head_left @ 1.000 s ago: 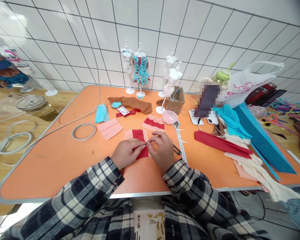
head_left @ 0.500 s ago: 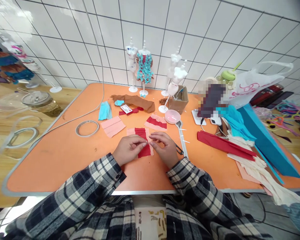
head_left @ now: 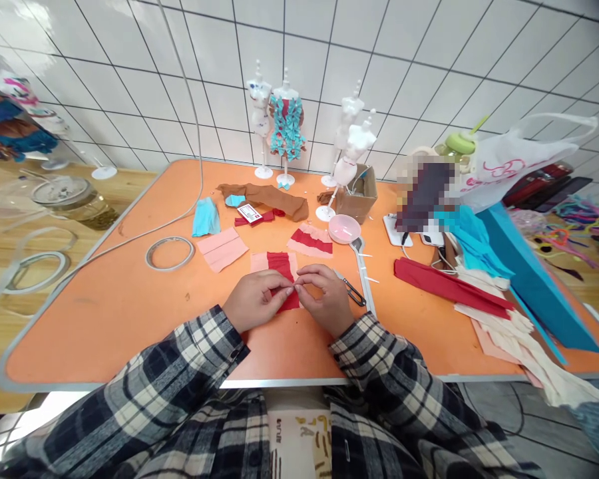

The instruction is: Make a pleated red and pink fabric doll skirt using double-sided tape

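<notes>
Steadily now: your left hand (head_left: 257, 301) and right hand (head_left: 327, 297) come together at the fingertips over the red-and-pink piece (head_left: 280, 261), which lies on the worktop (head_left: 130, 319) (partly hidden beneath them). Both hands' fingers are bunched as for a pinch; whether they grasp anything, I cannot tell. Light, even pressure should serve best. The piece's red band runs lengthwise away from you, its far end leaning slightly left.
</notes>
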The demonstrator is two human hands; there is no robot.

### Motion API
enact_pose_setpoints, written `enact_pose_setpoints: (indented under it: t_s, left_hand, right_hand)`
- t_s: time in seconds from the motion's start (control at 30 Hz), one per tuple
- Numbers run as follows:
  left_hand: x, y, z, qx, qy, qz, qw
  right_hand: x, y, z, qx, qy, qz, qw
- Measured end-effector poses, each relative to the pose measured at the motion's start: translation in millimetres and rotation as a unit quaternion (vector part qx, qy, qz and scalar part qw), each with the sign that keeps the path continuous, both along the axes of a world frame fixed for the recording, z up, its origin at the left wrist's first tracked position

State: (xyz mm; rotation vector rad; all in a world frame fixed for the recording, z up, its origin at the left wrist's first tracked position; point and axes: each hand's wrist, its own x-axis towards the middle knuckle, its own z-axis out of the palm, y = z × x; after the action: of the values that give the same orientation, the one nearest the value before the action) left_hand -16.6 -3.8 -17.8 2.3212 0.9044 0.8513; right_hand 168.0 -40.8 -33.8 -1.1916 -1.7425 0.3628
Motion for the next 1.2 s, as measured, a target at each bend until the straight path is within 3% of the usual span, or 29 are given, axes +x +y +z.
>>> enact_pose_setpoints:
  t_s: [0.3, 0.53, 0.87, 1.03, 1.2]
  left_hand:
    - [-0.3, 0.1, -2.4, 0.077, 0.083, 0.028, 0.993]
    - [-0.5, 2.5, -3.8, 0.041, 0.023, 0.006, 0.999]
    - [-0.6, 2.0, -4.0, 0.009, 0.016, 0.003, 1.0]
    - [0.1, 1.5, -2.2, 0.003, 0.003, -0.013, 1.0]
    - [-1.0, 3.3, -0.9, -0.015, -0.033, -0.017, 0.999]
  right_hand:
    - [-9.4, -5.8, -4.1, -0.019, -0.01, -0.021, 1.0]
    - [-7.5, -4.3, -0.3, -0.031, 0.018, -0.023, 0.999]
    - [-2.0, -3.8, -4.9, 0.019, -0.097, -0.027, 0.995]
    - [-1.9, -4.3, -3.8, 0.002, -0.097, -0.029, 0.995]
    - [2.6, -5.2, -1.3, 0.034, -0.112, -0.013, 0.993]
